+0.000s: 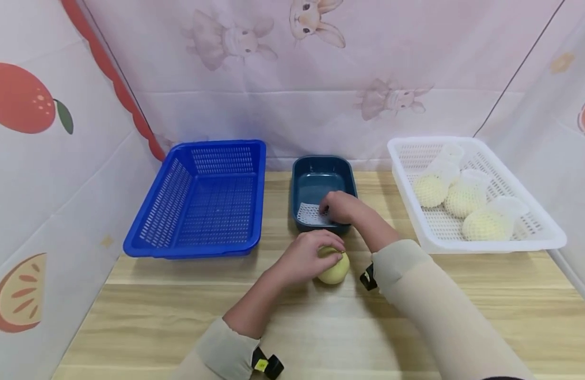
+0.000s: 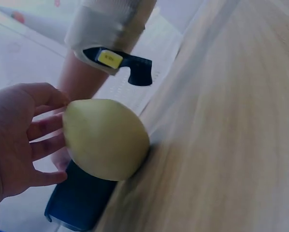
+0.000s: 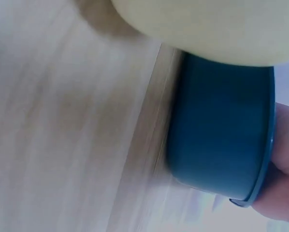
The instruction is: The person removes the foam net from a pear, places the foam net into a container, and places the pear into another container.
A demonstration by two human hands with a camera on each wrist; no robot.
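Observation:
My left hand [image 1: 311, 256] holds a bare pale-yellow pear [image 1: 336, 272] by its top, thumb and fingers spread around it, as the left wrist view also shows. The pear [image 2: 108, 140] stands on the wooden table, in front of a small dark-teal bin [image 1: 321, 182]. Reaching over that bin's near right side, my right hand [image 1: 342, 207] has curled fingers on the end of a white foam net [image 1: 309, 214] lying inside. Its fingertips are partly hidden. From the right wrist, only part of the right hand [image 3: 284, 164] shows behind the bin's rim.
At the left stands a blue slotted basket [image 1: 192, 247] with nothing in it. On the right, a white basket [image 1: 492, 246] contains several net-wrapped pears [image 1: 465, 199]. A printed fabric curtain [image 1: 321, 116] hangs behind, with more fabric on both sides.

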